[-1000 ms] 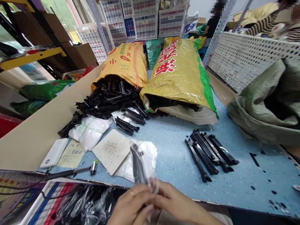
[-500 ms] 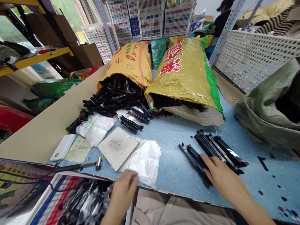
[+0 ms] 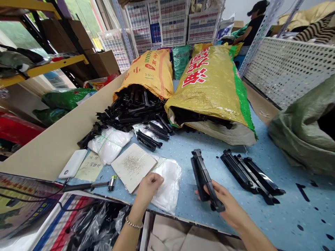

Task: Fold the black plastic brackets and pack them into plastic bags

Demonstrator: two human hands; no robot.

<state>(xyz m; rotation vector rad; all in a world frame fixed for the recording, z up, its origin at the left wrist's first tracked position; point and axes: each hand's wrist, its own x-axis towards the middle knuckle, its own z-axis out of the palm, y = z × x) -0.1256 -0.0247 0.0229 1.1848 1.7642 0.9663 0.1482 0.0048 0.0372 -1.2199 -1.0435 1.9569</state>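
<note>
My right hand (image 3: 223,205) is closed around a long black plastic bar (image 3: 202,176), lifted a little off the blue table (image 3: 288,223). To its right lie several more black bars (image 3: 251,176) side by side. My left hand (image 3: 149,186) rests with curled fingers on a stack of clear plastic bags (image 3: 167,184), pinching at the top one. Just left of that hand lies a square board (image 3: 133,166) with a heap of tiny screws on it.
Two yellow sacks (image 3: 217,83) spill black plastic parts (image 3: 131,109) at the back. A white bag bundle (image 3: 110,144), a white power bank (image 3: 73,164), a paper slip and a screwdriver (image 3: 86,186) lie at the left. A green sack (image 3: 306,129) is at right. A person works far behind.
My hands parted from in front of me. The right one reached to the row of bars and has lifted one toward the middle; the left one moved onto the plastic bags.
</note>
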